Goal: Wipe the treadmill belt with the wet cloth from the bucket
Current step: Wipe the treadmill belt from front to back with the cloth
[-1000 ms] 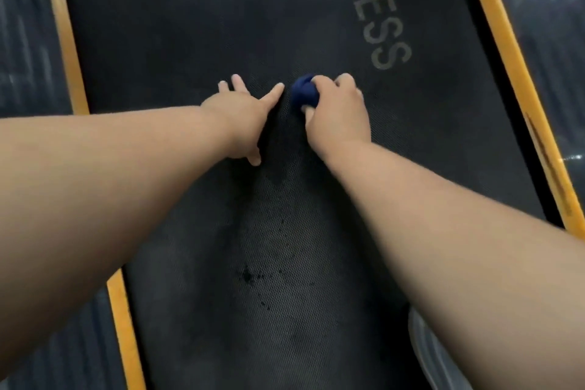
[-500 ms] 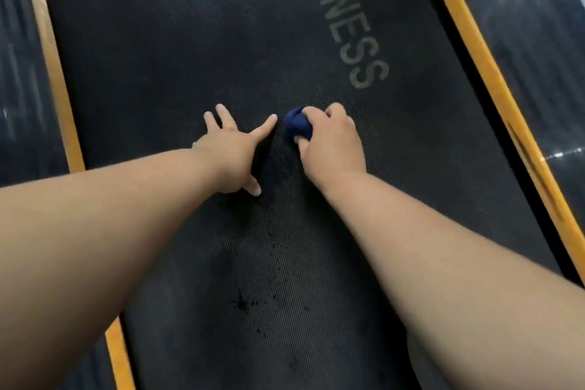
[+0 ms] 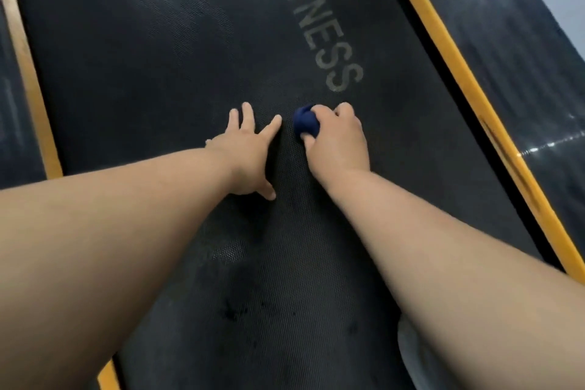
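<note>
Wiping the belt, cloth bunched in the right hand

The right hand (image 3: 338, 139) has its fingers (image 3: 343, 108) clamped on a balled-up blue cloth (image 3: 305, 122), pressed to the treadmill belt (image 3: 158, 57) just below the "FITNESS" lettering (image 3: 319, 32). The left hand (image 3: 250, 152) lies flat beside it, fingers apart, holding nothing. Over the last second both hands kept their pose and their place on the belt relative to the lettering; only the view shifted. The wipe seems to have stalled on one spot, with dark specks (image 3: 232, 313) nearer the person apparently still to be cleaned.

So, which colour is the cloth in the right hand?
Dark blue: the cloth, bunched in the right hand, shows in the head view.
</note>
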### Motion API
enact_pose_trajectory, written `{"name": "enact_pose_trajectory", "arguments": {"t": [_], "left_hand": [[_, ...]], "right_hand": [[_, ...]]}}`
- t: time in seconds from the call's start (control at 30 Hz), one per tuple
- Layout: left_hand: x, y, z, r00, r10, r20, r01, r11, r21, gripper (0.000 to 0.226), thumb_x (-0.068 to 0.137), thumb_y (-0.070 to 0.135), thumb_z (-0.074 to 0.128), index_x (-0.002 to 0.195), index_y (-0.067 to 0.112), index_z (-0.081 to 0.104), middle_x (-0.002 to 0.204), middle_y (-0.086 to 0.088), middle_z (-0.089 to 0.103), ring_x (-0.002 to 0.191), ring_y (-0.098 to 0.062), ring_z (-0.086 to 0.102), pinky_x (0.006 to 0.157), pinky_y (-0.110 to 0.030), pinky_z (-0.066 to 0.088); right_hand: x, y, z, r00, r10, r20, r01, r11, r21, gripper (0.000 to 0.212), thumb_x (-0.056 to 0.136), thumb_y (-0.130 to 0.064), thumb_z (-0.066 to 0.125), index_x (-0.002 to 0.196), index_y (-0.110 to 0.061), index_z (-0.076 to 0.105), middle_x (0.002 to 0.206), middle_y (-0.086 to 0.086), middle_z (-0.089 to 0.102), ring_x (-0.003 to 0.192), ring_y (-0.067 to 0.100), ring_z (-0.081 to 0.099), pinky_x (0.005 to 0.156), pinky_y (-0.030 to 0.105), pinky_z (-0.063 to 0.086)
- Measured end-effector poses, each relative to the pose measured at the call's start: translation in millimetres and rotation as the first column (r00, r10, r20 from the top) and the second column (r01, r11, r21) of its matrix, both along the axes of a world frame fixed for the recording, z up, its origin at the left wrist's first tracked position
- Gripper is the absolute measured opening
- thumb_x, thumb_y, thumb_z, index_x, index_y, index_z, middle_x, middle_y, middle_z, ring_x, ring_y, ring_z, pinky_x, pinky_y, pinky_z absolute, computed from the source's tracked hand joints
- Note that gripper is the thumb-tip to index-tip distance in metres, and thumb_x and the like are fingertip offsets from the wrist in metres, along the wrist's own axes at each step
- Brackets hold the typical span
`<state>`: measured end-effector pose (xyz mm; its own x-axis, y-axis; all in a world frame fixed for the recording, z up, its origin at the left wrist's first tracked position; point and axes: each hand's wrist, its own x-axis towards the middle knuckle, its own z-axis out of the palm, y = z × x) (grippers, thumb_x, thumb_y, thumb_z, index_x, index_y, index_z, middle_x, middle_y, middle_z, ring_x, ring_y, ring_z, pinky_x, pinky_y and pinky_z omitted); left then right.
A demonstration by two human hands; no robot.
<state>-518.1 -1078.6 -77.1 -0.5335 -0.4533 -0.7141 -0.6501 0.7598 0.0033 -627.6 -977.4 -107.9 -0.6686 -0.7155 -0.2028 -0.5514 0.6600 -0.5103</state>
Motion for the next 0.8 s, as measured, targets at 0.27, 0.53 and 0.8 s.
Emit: {"name": "enact_pose_trajectory", "arguments": {"t": [0.27,0.53,0.8], "left_hand": [[-4,2,3,0.998,0.062,0.01,-0.062,0.998,0.017,0.137,0.056,0.044,0.087,0.147,0.037,-0.015,0.152,-0.013,-0.029,0.142,-0.034,-0.019,0.107,-0.062,0.028],[-13,3,10,0.998,0.03,0.058,-0.03,1.0,-0.001,0.13,0.058,0.048,0.085,0.149,0.03,-0.007,0.154,-0.019,-0.02,0.143,-0.04,-0.011,0.109,-0.059,0.026],[-49,22,7,0.998,-0.056,-0.023,0.056,0.998,0.004,0.14,0.053,0.06,0.082,0.143,0.04,-0.024,0.153,-0.017,-0.024,0.14,-0.048,-0.013,0.102,-0.07,0.026]], "right_hand": [[43,110,5,0.992,0.123,-0.004,-0.123,0.992,-0.004,0.038,0.083,-0.027,0.069,0.118,-0.017,0.059,0.1,0.005,0.048,0.094,0.025,0.048,0.079,0.04,0.047],[-19,22,2,0.996,-0.076,-0.052,0.075,0.997,-0.017,0.042,0.09,-0.033,0.058,0.13,-0.021,0.05,0.118,0.007,0.046,0.112,0.027,0.043,0.094,0.037,0.037],[-11,108,6,0.983,0.088,-0.162,-0.078,0.995,0.068,0.041,0.086,-0.036,0.062,0.124,-0.023,0.056,0.106,0.005,0.05,0.101,0.028,0.045,0.088,0.039,0.037]]}}
